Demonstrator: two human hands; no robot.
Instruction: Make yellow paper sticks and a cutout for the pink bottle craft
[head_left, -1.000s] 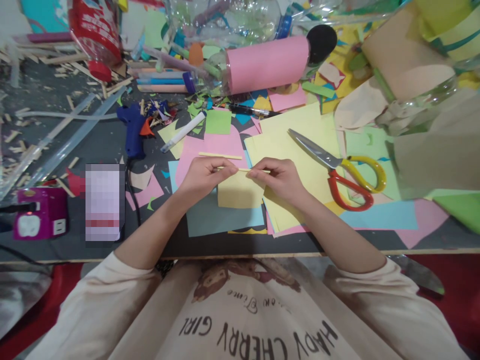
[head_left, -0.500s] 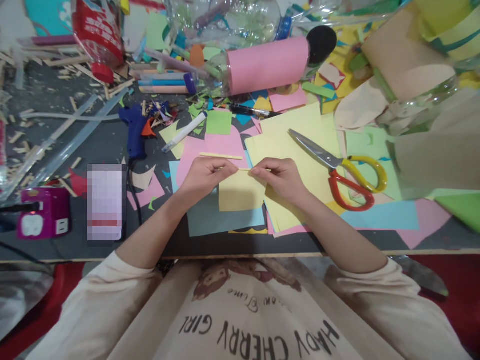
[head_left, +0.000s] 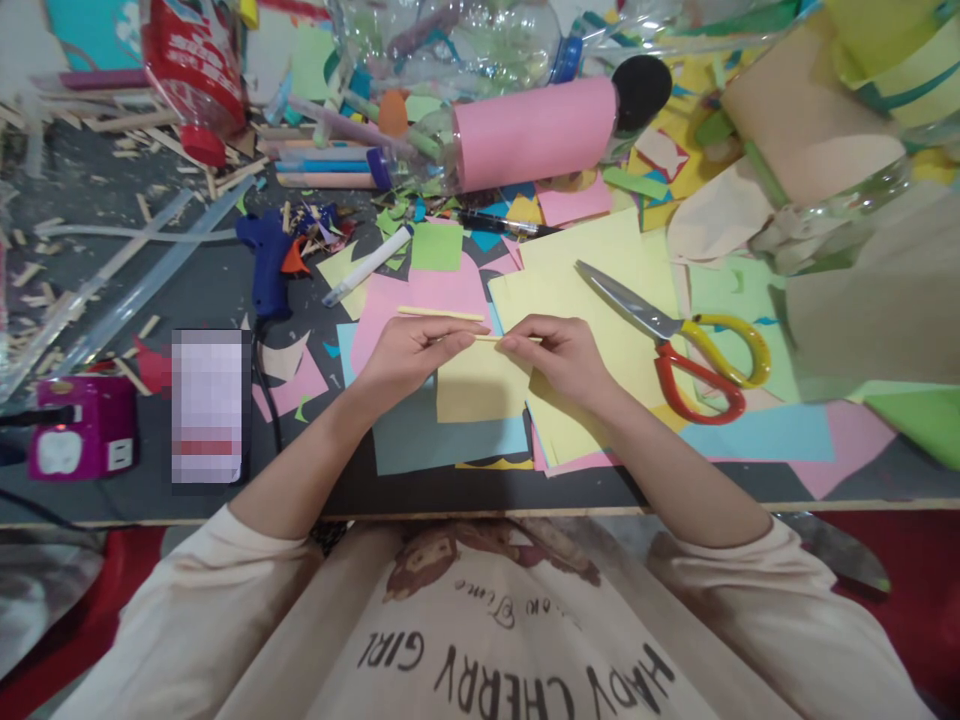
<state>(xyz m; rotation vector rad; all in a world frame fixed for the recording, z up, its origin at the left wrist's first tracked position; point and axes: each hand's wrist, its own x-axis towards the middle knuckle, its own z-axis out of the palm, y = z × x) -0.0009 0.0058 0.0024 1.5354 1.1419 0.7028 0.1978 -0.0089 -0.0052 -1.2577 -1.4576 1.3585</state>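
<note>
Between both hands runs a thin pale-yellow paper roll [head_left: 486, 338], held level above a small yellow sheet [head_left: 480, 390]. My left hand [head_left: 409, 352] pinches its left part between thumb and fingers. The right part is pinched by my right hand [head_left: 561, 358], and only the short middle stretch shows plainly. Just beyond my left fingers, a second pale-yellow roll [head_left: 440, 313] lies on pink paper [head_left: 450, 285]. A stack of yellow sheets [head_left: 600, 240] lies under and behind my right hand. To its right rest scissors [head_left: 667, 325] with red and yellow handles, blades apart.
On the left are a blue glue gun [head_left: 266, 262], a phone [head_left: 208, 405] and a purple box [head_left: 84, 428]. A white marker [head_left: 369, 265] lies ahead. Across the back lie a pink-wrapped bottle [head_left: 536, 132], a red-labelled bottle [head_left: 196, 75] and many paper scraps.
My left index finger has stretched a little further right along the roll. Both hands otherwise keep their place, and the roll stays between them.
</note>
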